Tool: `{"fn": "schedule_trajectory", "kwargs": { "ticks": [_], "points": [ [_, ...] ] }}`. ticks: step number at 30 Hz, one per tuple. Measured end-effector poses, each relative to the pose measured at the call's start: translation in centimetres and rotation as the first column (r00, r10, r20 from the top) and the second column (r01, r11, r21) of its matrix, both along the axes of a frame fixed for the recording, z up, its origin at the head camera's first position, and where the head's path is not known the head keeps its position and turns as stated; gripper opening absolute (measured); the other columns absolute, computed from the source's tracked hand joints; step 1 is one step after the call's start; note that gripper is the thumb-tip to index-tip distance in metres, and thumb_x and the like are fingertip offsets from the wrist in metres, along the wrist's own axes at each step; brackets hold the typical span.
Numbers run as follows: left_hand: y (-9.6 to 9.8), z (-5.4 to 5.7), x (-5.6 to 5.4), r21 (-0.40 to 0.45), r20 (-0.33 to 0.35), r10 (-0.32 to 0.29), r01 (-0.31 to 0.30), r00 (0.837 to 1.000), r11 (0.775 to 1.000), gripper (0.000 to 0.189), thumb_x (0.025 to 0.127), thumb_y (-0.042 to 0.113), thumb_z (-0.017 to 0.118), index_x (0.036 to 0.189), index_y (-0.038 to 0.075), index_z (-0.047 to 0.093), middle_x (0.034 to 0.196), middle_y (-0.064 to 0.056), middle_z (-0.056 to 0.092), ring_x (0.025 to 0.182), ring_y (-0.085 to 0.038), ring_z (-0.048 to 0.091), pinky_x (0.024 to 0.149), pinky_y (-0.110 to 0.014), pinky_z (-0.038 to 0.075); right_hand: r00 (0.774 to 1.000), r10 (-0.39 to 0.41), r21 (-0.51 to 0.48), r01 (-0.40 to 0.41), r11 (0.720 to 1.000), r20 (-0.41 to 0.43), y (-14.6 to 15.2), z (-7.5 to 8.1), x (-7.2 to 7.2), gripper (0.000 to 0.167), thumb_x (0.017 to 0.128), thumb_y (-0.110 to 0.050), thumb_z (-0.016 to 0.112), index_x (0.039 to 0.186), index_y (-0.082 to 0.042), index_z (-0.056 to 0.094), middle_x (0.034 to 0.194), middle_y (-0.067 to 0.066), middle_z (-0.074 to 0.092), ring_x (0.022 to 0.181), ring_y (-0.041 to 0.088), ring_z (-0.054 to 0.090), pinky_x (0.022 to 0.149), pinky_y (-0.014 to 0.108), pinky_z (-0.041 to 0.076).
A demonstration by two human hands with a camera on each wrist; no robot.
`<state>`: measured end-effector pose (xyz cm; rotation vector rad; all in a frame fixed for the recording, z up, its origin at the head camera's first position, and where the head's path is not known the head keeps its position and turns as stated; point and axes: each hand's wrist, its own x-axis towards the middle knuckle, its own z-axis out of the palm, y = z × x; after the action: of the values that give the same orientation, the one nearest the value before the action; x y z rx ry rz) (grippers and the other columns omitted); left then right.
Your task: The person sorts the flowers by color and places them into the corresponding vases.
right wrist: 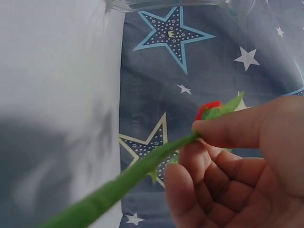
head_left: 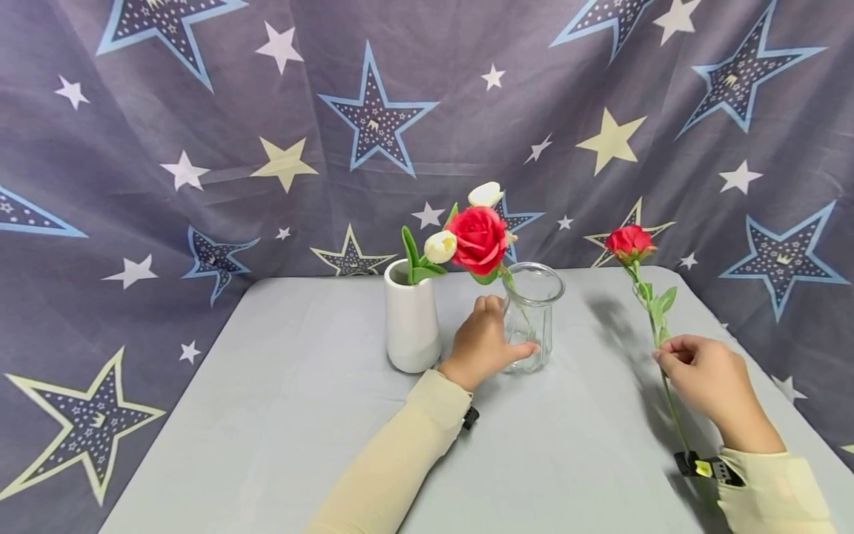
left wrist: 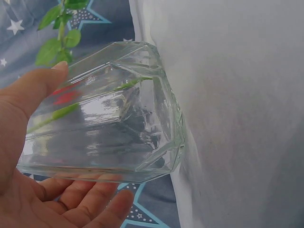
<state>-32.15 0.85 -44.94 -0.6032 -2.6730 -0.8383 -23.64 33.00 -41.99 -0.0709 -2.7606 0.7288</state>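
My left hand (head_left: 485, 343) grips a clear glass vase (head_left: 548, 326), thumb on one side and fingers on the other. In the left wrist view the vase (left wrist: 142, 109) has faceted walls, and a green stem shows inside it. That stem leads up to a large red rose (head_left: 479, 239) leaning left over the rim. Farther right, my right hand (head_left: 710, 377) pinches the stem of a red flower (head_left: 629, 243) between thumb and fingers. This flower stands upright, bloom at the top, and its green stem (right wrist: 137, 173) crosses the right wrist view.
Left of the glass vase stands a white vase (head_left: 412, 326) with white tulips (head_left: 440, 247) and green leaves. A pale grey cloth covers the table (head_left: 280, 415). Behind it hangs a dark curtain (head_left: 454, 44) printed with stars.
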Motion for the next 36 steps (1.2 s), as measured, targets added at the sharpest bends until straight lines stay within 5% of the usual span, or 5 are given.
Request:
{"fn": "schedule_trajectory", "kwargs": {
  "ticks": [17,36],
  "points": [
    [-0.1,0.0,0.0,-0.007,-0.008,0.002,-0.002,1.0,1.0,0.078,0.074,0.057,0.089,0.114,0.002,0.051,0.099,-0.007,0.048,0.075,-0.014,0.051,0.055,-0.02,0.044,0.985,-0.056,-0.014,0.054,0.998,-0.16,-0.9,2.1,-0.1,0.022,0.097,-0.033,0.068,0.097,-0.012,0.076,0.078,0.004,0.074,0.06,-0.003,0.053,0.068,0.034,0.036],
    [0.0,0.0,0.0,-0.009,-0.004,0.005,-0.005,1.0,1.0,0.077,0.074,0.057,0.089,0.113,0.003,0.051,0.099,-0.006,0.047,0.074,-0.013,0.052,0.054,-0.02,0.043,0.943,-0.142,-0.119,0.111,0.987,-0.302,-2.1,3.4,-0.2,0.02,0.096,-0.036,0.072,0.095,-0.016,0.078,0.068,-0.016,0.067,0.057,-0.018,0.05,0.06,0.019,0.036]
  ]
}}
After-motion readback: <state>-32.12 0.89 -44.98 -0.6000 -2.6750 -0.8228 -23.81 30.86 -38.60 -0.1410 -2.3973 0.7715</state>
